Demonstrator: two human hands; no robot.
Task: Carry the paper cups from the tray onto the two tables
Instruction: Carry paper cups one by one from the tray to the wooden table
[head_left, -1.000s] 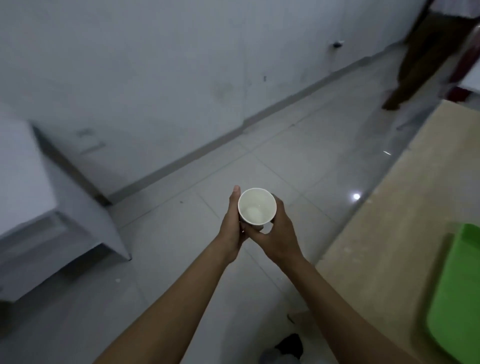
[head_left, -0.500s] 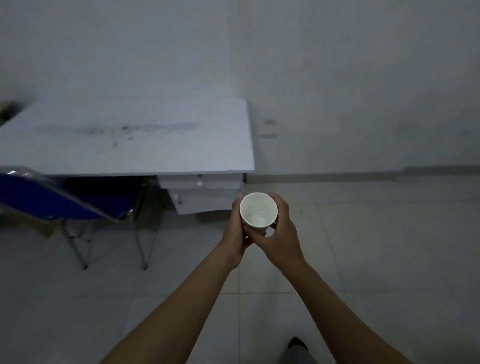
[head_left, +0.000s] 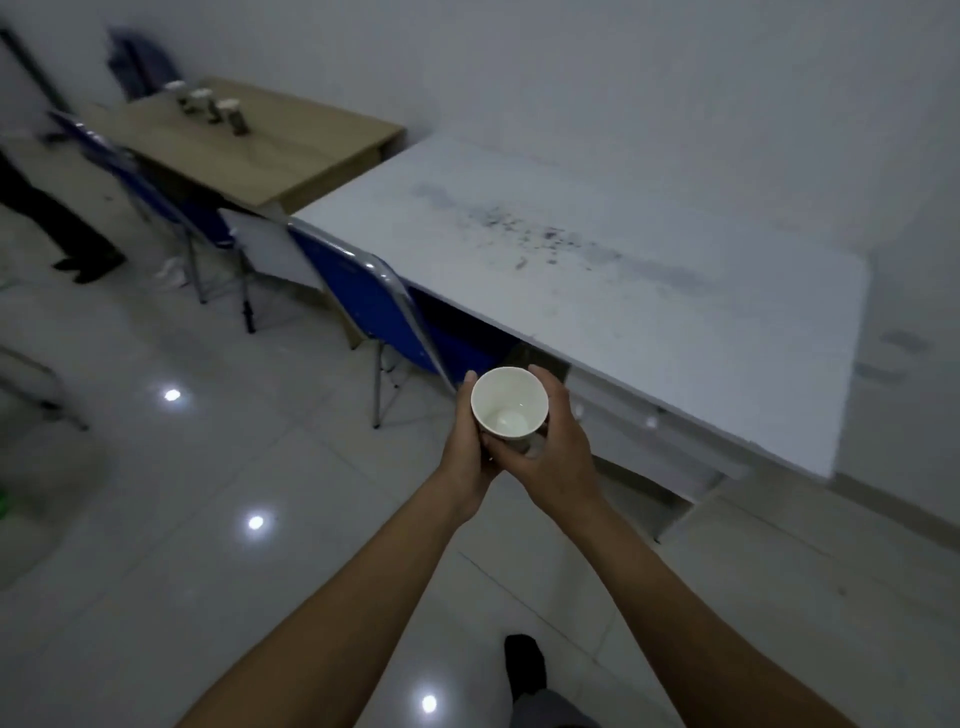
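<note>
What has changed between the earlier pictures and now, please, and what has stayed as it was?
The view swung left from the wooden table with the green tray, past the wall, onto the white table, now close ahead. A second wooden table with cups has come into sight beyond it. Nothing was taken or let go: the left hand and right hand keep the same grip on the empty paper cup, upright.

Looks like a plain office or break room: a white desk (head_left: 623, 270) and a wood table (head_left: 291, 150) are sitting against bare white walls (head_left: 675, 78), blue folding chairs (head_left: 374, 306) are tucked in, and shiny floor tiles (head_left: 208, 493) are reflecting ceiling lights.
</note>
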